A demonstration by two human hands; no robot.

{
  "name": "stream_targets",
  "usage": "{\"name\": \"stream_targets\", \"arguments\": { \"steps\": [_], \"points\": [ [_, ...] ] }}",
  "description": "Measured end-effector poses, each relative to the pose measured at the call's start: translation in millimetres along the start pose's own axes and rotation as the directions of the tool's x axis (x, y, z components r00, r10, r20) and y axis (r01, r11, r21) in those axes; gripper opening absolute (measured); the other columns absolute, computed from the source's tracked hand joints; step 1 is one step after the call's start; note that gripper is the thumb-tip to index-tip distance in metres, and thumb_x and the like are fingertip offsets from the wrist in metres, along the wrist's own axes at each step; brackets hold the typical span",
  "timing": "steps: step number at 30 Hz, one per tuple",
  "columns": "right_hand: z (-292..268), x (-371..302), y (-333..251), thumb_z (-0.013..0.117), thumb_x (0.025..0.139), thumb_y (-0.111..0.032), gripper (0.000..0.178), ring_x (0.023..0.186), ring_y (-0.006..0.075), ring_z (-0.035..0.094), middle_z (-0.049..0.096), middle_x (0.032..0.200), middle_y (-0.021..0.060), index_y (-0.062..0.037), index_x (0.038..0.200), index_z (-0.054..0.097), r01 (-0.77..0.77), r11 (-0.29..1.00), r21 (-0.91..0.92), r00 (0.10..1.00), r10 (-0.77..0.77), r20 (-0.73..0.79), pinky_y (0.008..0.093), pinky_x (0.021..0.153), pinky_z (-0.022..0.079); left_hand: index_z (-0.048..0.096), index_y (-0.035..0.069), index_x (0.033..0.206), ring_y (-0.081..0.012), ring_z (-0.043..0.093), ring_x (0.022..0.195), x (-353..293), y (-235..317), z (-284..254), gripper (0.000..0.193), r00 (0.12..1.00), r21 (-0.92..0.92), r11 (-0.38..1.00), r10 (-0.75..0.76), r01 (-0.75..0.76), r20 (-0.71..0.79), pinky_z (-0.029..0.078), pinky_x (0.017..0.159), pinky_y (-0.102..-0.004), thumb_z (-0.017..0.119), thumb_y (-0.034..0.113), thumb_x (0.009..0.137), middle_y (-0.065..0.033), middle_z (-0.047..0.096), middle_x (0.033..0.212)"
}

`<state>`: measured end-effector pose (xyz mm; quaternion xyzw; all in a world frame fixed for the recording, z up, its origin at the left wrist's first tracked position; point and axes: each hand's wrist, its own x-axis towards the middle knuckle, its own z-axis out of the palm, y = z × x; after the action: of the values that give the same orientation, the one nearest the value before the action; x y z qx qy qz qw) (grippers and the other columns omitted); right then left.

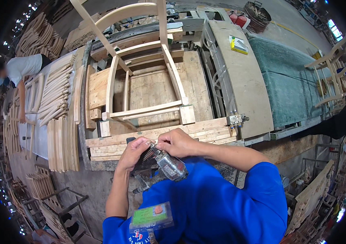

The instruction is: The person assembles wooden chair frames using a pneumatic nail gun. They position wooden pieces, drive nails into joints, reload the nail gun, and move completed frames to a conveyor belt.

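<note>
Close in front of my body is a grey hand-held power drill (171, 166), its nose pointing away from me. The fingers of my left hand (133, 153) pinch together at the tip of that nose. My right hand (178, 143) has its fingers closed at the same spot from the other side. Any small part between the fingertips is too small to make out. Beyond my hands, an unfinished wooden chair frame (150, 110) rests on wooden blocks on the workbench (161, 132), its curved back at the far side.
A second tool (141, 184) hangs low by my left forearm. Air fittings (237, 119) sit at the bench's right corner. To the right are a board with a yellow box (238, 45) and a green-covered table (289, 81). Leftward, a person (24, 69) stands by stacked chair parts (57, 89).
</note>
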<state>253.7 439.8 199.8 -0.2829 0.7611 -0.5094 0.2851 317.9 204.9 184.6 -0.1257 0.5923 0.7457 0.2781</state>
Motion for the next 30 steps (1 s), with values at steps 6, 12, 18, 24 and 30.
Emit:
{"name": "stream_targets", "arguments": {
  "steps": [6, 12, 18, 24, 30],
  "points": [
    [5.3, -16.1, -3.8, 0.069, 0.092, -0.014, 0.012, 0.080, 0.0367, 0.068, 0.068, 0.083, 0.0163, -0.0015, 0.091, 0.072, 0.232, 0.963, -0.139, 0.934, -0.260, -0.245, 0.0449, 0.072, 0.055, 0.069, 0.001, 0.112, -0.0073, 0.064, 0.092, -4.1, -4.7, -6.2, 0.021, 1.000, -0.001, 1.000, 0.016, -0.016, 0.013, 0.053, 0.082, -0.0243, 0.057, 0.017, 0.108, -0.0026, 0.071, 0.101],
    [9.7, -17.8, 19.8, 0.073, 0.088, -0.004, 0.010, 0.080, 0.0311, 0.070, 0.069, 0.089, 0.0133, -0.0018, 0.098, 0.074, 0.308, 0.932, -0.191, 0.909, -0.347, -0.232, 0.0386, 0.070, 0.056, 0.068, 0.001, 0.112, -0.0090, 0.066, 0.092, -1.6, -0.2, -1.3, 0.021, 0.999, -0.012, 1.000, 0.015, -0.014, 0.029, 0.055, 0.085, -0.0261, 0.059, 0.019, 0.106, -0.0038, 0.071, 0.101],
    [14.4, -11.9, 25.6, 0.074, 0.087, -0.007, 0.009, 0.078, 0.0298, 0.068, 0.067, 0.087, 0.0109, -0.0040, 0.095, 0.073, 0.352, 0.909, -0.223, 0.888, -0.400, -0.227, 0.0388, 0.068, 0.056, 0.068, 0.001, 0.113, -0.0090, 0.067, 0.092, -2.1, -0.7, -4.3, 0.022, 0.999, -0.026, 1.000, 0.014, -0.013, 0.042, 0.056, 0.085, -0.0262, 0.060, 0.019, 0.106, -0.0044, 0.072, 0.102],
    [4.1, -5.0, 31.1, 0.076, 0.077, -0.007, 0.024, 0.083, 0.0285, 0.067, 0.065, 0.090, 0.0087, -0.0058, 0.100, 0.069, 0.419, 0.831, -0.365, 0.858, -0.494, -0.141, 0.0393, 0.070, 0.056, 0.068, 0.001, 0.113, -0.0083, 0.066, 0.090, -0.4, 4.4, -1.8, 0.022, 0.999, -0.012, 1.000, 0.009, -0.008, 0.047, 0.055, 0.082, -0.0248, 0.059, 0.019, 0.106, -0.0041, 0.072, 0.100],
    [-5.9, -1.7, 24.1, 0.076, 0.075, -0.008, 0.030, 0.087, 0.0290, 0.066, 0.064, 0.094, 0.0078, -0.0067, 0.103, 0.067, 0.491, 0.721, -0.489, 0.829, -0.559, 0.009, 0.0393, 0.071, 0.055, 0.068, 0.001, 0.112, -0.0080, 0.065, 0.090, 0.4, 5.0, -3.3, 0.021, 0.999, 0.004, 0.999, -0.032, 0.032, 0.033, 0.054, 0.083, -0.0254, 0.059, 0.019, 0.107, -0.0037, 0.072, 0.101]
  ]
}}
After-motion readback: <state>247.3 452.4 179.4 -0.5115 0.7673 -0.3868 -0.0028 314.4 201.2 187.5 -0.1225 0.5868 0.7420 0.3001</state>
